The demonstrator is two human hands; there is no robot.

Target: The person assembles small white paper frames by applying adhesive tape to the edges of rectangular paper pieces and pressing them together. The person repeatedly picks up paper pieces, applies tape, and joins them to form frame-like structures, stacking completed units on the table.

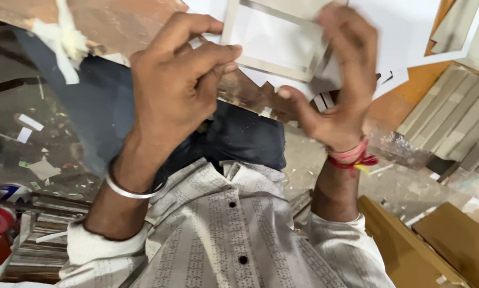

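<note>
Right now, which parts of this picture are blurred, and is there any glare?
In the head view the right hand is smeared by motion blur, its fingertips soft; the left hand is sharper, as is the grey frame piece between them. The white sheets look washed out, nearly without detail. Light is even, shadows soft.

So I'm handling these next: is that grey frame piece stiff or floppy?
Probably fairly stiff: the grey frame stays flat between the left hand and right hand. Likely light, being thin and hollow. Its narrow strips could crease.
</note>
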